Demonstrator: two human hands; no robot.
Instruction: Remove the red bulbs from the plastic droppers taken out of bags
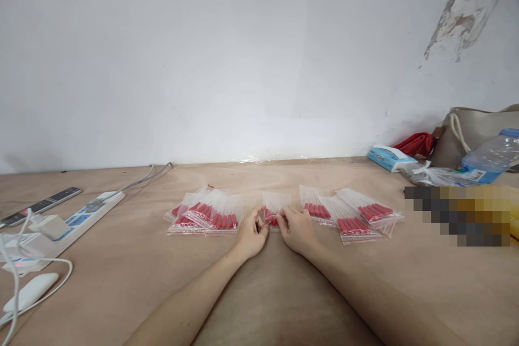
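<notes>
A small clear zip-lock bag [276, 200] lies flat on the table between my hands, with several red-ended pieces inside. My left hand [252, 233] is closed, pinching the bag's near left edge with thumb and forefinger. On the other side my right hand [299, 231] has its fingers pressed together on the near right part of the bag, covering some of the red ends. Similar filled bags overlap in a pile [223, 220] just left of my left hand. More of them [356, 224] are fanned out to the right of my right hand.
A white power strip [91, 221] with chargers and cables runs along the left, beside a phone [44, 205] and a white mouse-like object [31, 291]. At the right stand a blue tissue pack [390, 159], a plastic bottle [492, 154] and a grey bag [440, 143]. A wall closes off the back.
</notes>
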